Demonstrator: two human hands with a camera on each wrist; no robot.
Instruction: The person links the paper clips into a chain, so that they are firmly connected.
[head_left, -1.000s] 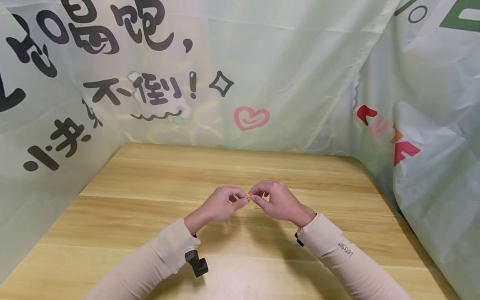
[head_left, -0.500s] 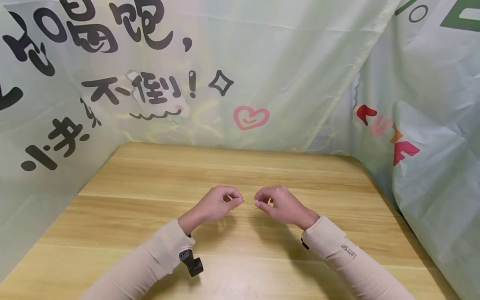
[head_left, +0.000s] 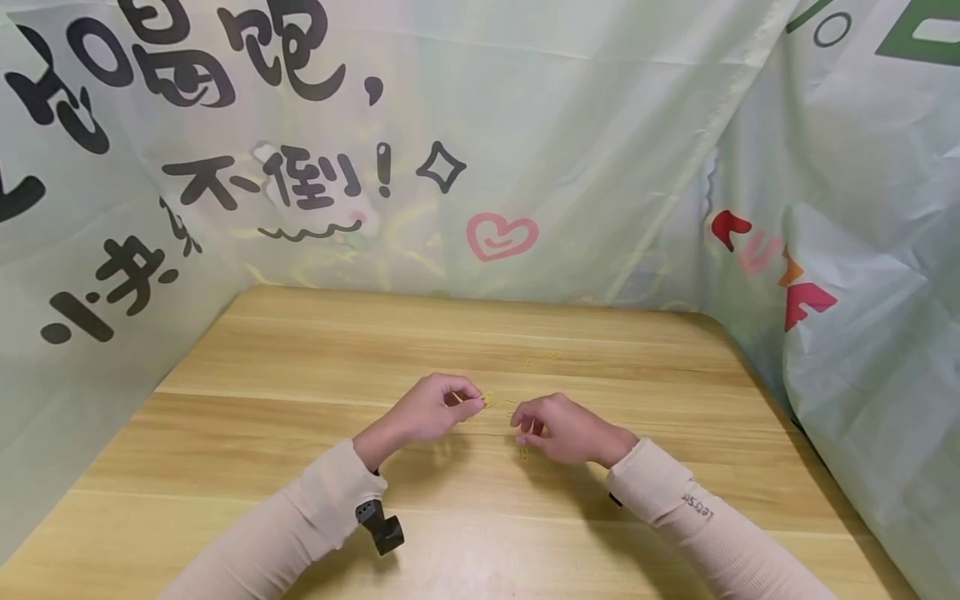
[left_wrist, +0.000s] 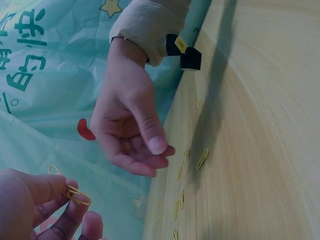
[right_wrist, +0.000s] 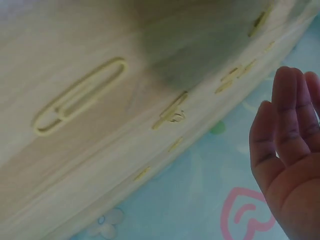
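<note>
My left hand point(head_left: 423, 410) pinches yellow paper clips between thumb and fingertips above the table. In the left wrist view these paper clips point(left_wrist: 78, 195) look hooked together, one end poking up behind the thumb. To the right, my right hand point(head_left: 570, 431) hovers with loosely bent fingers and holds nothing. A single paper clip point(head_left: 524, 455) lies on the table just below its fingertips. That wrist's view shows a large, near paper clip point(right_wrist: 80, 97) lying flat, with the right hand's fingers point(right_wrist: 290, 115) extended at the right edge.
Several more yellow paper clips point(head_left: 555, 356) are scattered on the wooden table point(head_left: 300, 350), mostly beyond the right hand. Printed fabric point(head_left: 600, 150) hangs behind the table and along both sides. Black wrist cameras point(head_left: 381, 527) sit at the sleeves.
The hands were together at the paper clips, then drew apart. My right hand has let go and moved down toward the near paper clip, its fingers loosening. The left hand shifted slightly left, still pinching.
</note>
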